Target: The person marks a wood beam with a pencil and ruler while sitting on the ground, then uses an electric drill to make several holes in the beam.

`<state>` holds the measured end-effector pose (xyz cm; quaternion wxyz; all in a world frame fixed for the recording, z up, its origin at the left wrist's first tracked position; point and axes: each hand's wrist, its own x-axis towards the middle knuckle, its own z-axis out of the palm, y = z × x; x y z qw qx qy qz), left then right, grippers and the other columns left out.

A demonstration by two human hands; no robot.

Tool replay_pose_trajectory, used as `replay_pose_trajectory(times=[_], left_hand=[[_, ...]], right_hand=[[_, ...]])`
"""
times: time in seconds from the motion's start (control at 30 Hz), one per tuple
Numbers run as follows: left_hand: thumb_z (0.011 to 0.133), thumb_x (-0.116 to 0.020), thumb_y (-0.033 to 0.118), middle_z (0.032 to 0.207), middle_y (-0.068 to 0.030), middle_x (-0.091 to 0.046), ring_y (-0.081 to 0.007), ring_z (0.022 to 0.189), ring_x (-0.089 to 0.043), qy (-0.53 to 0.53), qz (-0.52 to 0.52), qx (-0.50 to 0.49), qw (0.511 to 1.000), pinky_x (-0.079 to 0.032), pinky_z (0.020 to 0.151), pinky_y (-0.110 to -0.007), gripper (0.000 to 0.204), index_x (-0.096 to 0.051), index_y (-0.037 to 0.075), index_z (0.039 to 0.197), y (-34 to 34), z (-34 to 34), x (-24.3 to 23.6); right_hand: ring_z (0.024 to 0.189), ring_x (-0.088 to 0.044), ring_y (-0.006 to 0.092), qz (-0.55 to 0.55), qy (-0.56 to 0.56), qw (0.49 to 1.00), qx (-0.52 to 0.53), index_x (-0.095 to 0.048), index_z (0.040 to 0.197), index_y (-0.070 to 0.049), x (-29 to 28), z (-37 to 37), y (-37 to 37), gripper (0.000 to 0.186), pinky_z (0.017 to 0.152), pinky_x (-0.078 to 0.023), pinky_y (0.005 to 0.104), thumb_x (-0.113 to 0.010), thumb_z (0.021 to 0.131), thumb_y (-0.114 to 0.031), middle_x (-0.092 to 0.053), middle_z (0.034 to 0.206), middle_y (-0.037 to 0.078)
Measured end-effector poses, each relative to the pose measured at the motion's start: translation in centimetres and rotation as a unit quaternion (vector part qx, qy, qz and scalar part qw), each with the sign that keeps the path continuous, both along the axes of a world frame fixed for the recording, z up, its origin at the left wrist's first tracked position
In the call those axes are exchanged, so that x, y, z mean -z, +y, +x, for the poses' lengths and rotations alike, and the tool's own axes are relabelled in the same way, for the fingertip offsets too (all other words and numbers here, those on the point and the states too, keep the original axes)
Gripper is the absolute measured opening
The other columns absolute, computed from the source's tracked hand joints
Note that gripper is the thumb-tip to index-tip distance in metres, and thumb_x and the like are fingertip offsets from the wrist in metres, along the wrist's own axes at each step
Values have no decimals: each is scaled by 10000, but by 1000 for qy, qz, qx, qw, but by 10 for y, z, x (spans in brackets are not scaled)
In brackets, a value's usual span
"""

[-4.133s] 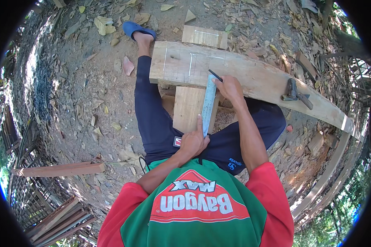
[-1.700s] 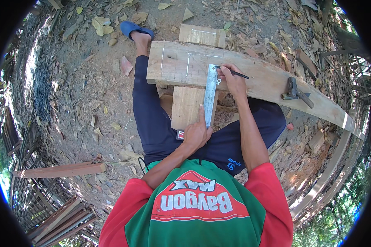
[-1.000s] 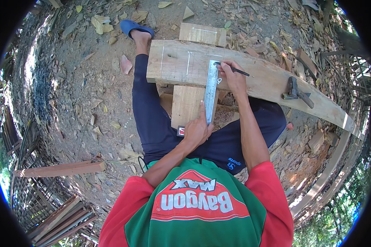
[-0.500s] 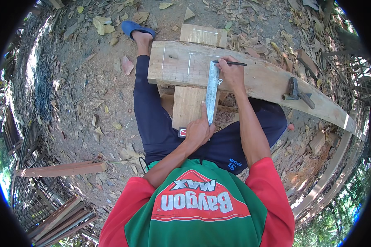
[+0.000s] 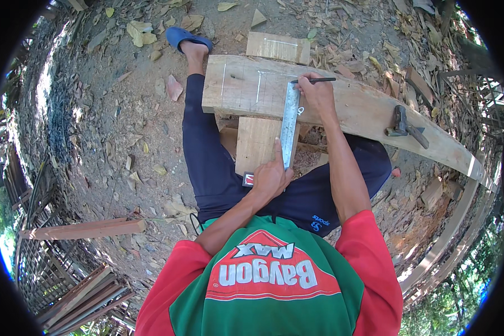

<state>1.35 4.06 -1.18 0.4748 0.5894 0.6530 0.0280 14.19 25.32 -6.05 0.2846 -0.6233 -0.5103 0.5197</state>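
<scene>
My left hand (image 5: 270, 178) grips the near end of a steel ruler (image 5: 290, 123), its index finger lying along the left edge. The ruler spans from a short upright board (image 5: 255, 147) between my legs onto a long plank (image 5: 364, 103) laid crosswise, which bears white and pencilled lines near its left end. My right hand (image 5: 315, 96) holds a dark pen or pencil (image 5: 325, 79), its tip at the ruler's far end. A small red and silver object (image 5: 248, 180) sits beside my left hand. A hammer-like tool with a dark head (image 5: 400, 126) rests on the plank's right part.
A marked offcut (image 5: 278, 47) lies beyond the plank. My blue clog (image 5: 182, 38) is at upper left. A lumber piece (image 5: 81, 229) and stacked sticks (image 5: 84, 297) lie at left. Long timbers (image 5: 442, 241) curve along the right. Leaves and wood scraps litter the dirt.
Since the oldest frame, the ruler has slid forward onto the plank and my right hand has followed upward. Over the last second the pencil has tilted flatter, with only slight hand movement.
</scene>
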Motion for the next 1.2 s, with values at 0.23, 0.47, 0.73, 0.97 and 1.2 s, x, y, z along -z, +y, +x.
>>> replay_pose_trajectory(times=[0.23, 0.47, 0.73, 0.97, 1.2], left_hand=[[852, -604, 265, 797, -255, -664, -426, 728, -655, 15, 53, 62, 997, -517, 772, -514, 866, -156, 31, 1556, 6, -54, -18], [840, -625, 190, 871, -127, -594, -300, 858, -605, 68, 203, 291, 932, -442, 928, -413, 693, -411, 163, 1499, 96, -153, -13], [886, -663, 337, 869, -91, -567, -266, 864, -577, 109, 250, 329, 904, -426, 909, -379, 613, -475, 301, 1468, 150, -173, 4], [862, -696, 290, 879, -91, -568, -268, 869, -577, 139, 206, 341, 907, -434, 914, -376, 605, -515, 320, 1438, 159, -167, 0], [845, -713, 267, 886, -89, -561, -285, 893, -574, 134, 221, 341, 904, -452, 910, -384, 611, -529, 322, 1426, 162, -170, 0]], right_hand=[[787, -679, 204, 81, 39, 995, 43, -680, 1064, -18, -27, 31, -31, 203, 742, -537, 330, -572, 957, -153, -705, 871, 122], [1129, -603, 390, 273, -207, 914, -218, -682, 1118, -83, -24, 34, -80, 268, 965, -477, 460, -680, 863, -165, -701, 1130, 119], [1237, -536, 365, 268, -284, 892, -228, -650, 1207, -139, -28, 22, -88, 381, 1035, -409, 495, -709, 833, -180, -657, 1252, 90], [1214, -543, 360, 274, -295, 888, -219, -660, 1190, -130, -28, 21, -89, 380, 1022, -411, 495, -717, 815, -155, -657, 1254, 83], [1207, -542, 373, 275, -295, 889, -215, -660, 1184, -122, -30, 19, -90, 378, 1010, -422, 503, -718, 811, -143, -655, 1247, 86]])
